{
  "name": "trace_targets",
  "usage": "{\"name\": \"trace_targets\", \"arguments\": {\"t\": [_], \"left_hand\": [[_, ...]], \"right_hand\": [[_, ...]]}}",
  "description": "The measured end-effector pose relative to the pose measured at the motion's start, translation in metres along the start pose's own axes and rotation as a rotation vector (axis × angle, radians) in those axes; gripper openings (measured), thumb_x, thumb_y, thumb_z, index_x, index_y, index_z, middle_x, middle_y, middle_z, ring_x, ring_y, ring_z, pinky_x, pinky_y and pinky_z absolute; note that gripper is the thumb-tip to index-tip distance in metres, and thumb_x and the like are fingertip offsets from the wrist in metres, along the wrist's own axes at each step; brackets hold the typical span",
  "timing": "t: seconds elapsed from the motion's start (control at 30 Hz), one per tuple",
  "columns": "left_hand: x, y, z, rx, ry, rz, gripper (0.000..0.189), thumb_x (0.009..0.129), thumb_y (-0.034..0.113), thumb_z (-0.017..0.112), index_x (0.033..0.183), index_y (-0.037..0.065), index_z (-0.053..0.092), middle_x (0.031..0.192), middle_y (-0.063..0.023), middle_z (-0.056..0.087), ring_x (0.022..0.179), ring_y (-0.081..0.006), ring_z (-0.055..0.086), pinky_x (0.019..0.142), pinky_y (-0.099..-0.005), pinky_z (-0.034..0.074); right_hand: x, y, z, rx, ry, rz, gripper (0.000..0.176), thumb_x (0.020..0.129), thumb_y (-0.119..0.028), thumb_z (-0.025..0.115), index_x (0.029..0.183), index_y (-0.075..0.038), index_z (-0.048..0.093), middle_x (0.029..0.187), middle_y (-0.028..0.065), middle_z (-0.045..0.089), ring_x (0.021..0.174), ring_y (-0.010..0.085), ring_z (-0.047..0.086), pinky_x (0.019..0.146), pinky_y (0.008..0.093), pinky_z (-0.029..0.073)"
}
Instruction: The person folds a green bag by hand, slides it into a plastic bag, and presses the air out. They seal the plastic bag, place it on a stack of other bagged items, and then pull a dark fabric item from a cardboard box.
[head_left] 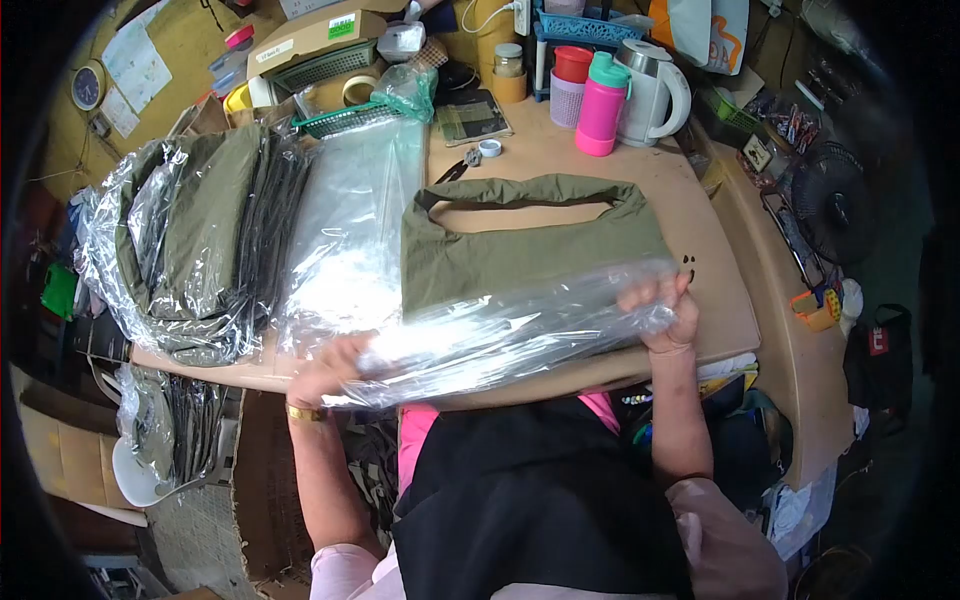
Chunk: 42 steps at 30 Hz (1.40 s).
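An olive-green fabric bag [535, 252] lies on the table, its wide handle loop pointing away from me. A clear plastic bag [510, 335] covers its near part, shiny and creased. My left hand [335, 370], slightly blurred and with a gold band at the wrist, is closed on the plastic's left near corner. On the other side my right hand [665, 308] grips the plastic bag's right edge, fingers partly under the film. The plastic is stretched between both hands along the table's near edge.
Flat clear plastic bags [350, 230] lie left of the fabric bag, beside a pile of wrapped olive bags [200, 240]. Small scissors [458, 168] and a white cap [489, 148] lie behind it. A pink bottle [598, 110] and a kettle [648, 90] stand at the back.
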<state>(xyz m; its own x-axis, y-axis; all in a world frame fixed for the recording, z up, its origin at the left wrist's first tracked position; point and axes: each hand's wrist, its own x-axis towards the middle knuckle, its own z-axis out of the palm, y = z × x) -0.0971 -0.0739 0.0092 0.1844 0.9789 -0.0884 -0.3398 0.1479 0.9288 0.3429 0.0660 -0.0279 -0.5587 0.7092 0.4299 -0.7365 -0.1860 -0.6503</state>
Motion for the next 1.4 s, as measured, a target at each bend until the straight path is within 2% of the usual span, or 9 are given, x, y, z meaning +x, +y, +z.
{"name": "trace_targets", "arguments": {"t": [0.13, 0.23, 0.33, 0.63, 0.77, 0.83, 0.9, 1.03, 1.4], "left_hand": [[-0.002, -0.019, -0.02, 0.279, -0.167, -0.179, 0.043, 0.085, 0.024, 0.078, 0.116, -0.003, 0.064, 0.09, -0.002, 0.067, 0.084, -0.0115, 0.061, 0.077, -0.0281, 0.048], [0.004, -0.023, -0.008, -0.15, 0.133, 0.266, 0.047, 0.092, 0.035, 0.069, 0.118, -0.004, 0.062, 0.083, -0.0035, 0.067, 0.077, -0.0131, 0.063, 0.077, -0.0316, 0.051], [0.001, -0.002, 0.006, -0.508, -0.295, 0.281, 0.072, 0.097, 0.058, 0.047, 0.122, -0.009, 0.055, 0.078, -0.0084, 0.065, 0.072, -0.0209, 0.064, 0.079, -0.0387, 0.055], [0.009, 0.001, 0.011, 0.186, -0.14, -0.055, 0.047, 0.098, 0.038, 0.058, 0.121, -0.004, 0.059, 0.098, -0.0073, 0.065, 0.092, -0.0172, 0.063, 0.08, -0.0299, 0.05], [0.032, 0.052, 0.05, 0.52, 0.287, 0.488, 0.04, 0.103, 0.036, 0.05, 0.109, -0.002, 0.061, 0.1, -0.009, 0.065, 0.09, -0.0184, 0.063, 0.087, -0.0367, 0.054], [0.04, 0.064, 0.043, -0.131, 0.555, 0.734, 0.033, 0.103, 0.03, 0.047, 0.115, 0.001, 0.058, 0.102, -0.0096, 0.065, 0.092, -0.0212, 0.065, 0.091, -0.0394, 0.054], [0.038, 0.061, 0.054, -0.204, 0.38, 0.845, 0.036, 0.102, 0.031, 0.05, 0.123, 0.001, 0.053, 0.116, -0.0117, 0.063, 0.104, -0.0223, 0.063, 0.098, -0.0414, 0.05], [0.047, -0.023, 0.121, 0.479, 0.646, 0.332, 0.051, 0.099, 0.031, 0.058, 0.131, -0.006, 0.041, 0.133, -0.0184, 0.05, 0.12, -0.0247, 0.053, 0.108, -0.0511, 0.04], [0.114, -0.086, 0.143, 1.538, 0.447, 0.404, 0.066, 0.074, 0.042, 0.079, 0.111, -0.002, 0.047, 0.112, -0.0195, 0.05, 0.114, -0.0391, 0.049, 0.109, -0.0703, 0.019]], "right_hand": [[0.008, -0.019, 0.032, 0.579, 0.002, 0.019, 0.043, 0.106, -0.043, 0.038, 0.077, -0.012, 0.045, 0.054, 0.0014, 0.047, 0.05, 0.0127, 0.043, 0.052, 0.0298, 0.035], [-0.003, -0.023, 0.015, 0.719, -0.161, 0.288, 0.04, 0.101, -0.045, 0.05, 0.088, -0.007, 0.05, 0.05, -0.0037, 0.042, 0.039, 0.0085, 0.034, 0.043, 0.0251, 0.03], [-0.014, -0.034, -0.002, 0.081, 0.031, 0.347, 0.046, 0.089, -0.04, 0.072, 0.105, -0.002, 0.053, 0.056, -0.0064, 0.039, 0.046, 0.0044, 0.038, 0.047, 0.0231, 0.036], [-0.011, -0.094, -0.004, -0.409, 0.374, 0.188, 0.034, 0.091, -0.021, 0.061, 0.118, -0.006, 0.047, 0.065, -0.0069, 0.046, 0.046, -0.0008, 0.038, 0.04, 0.015, 0.027], [0.028, -0.111, 0.005, -0.628, 0.257, -0.155, 0.048, 0.09, -0.027, 0.061, 0.132, -0.006, 0.046, 0.105, 0.0068, 0.056, 0.093, 0.014, 0.056, 0.076, 0.0308, 0.046], [0.034, -0.104, 0.011, -0.832, 0.153, -0.221, 0.057, 0.091, -0.035, 0.063, 0.139, -0.007, 0.045, 0.126, 0.0134, 0.056, 0.118, 0.023, 0.056, 0.098, 0.0422, 0.047], [0.018, -0.082, 0.006, -1.864, -0.08, 0.411, 0.07, 0.091, -0.05, 0.06, 0.149, -0.017, 0.04, 0.157, 0.0178, 0.03, 0.148, 0.0368, 0.021, 0.116, 0.063, 0.011], [-0.029, -0.018, 0.019, -2.133, 0.066, 0.667, 0.076, 0.087, -0.049, 0.064, 0.152, -0.022, 0.036, 0.163, 0.0163, 0.017, 0.15, 0.0419, 0.007, 0.113, 0.0705, 0.003], [-0.102, -0.031, 0.041, -2.088, 0.098, 0.212, 0.069, 0.064, 0.001, 0.068, 0.129, -0.017, 0.059, 0.149, 0.012, 0.042, 0.143, 0.0335, 0.034, 0.113, 0.0672, 0.018]]}}
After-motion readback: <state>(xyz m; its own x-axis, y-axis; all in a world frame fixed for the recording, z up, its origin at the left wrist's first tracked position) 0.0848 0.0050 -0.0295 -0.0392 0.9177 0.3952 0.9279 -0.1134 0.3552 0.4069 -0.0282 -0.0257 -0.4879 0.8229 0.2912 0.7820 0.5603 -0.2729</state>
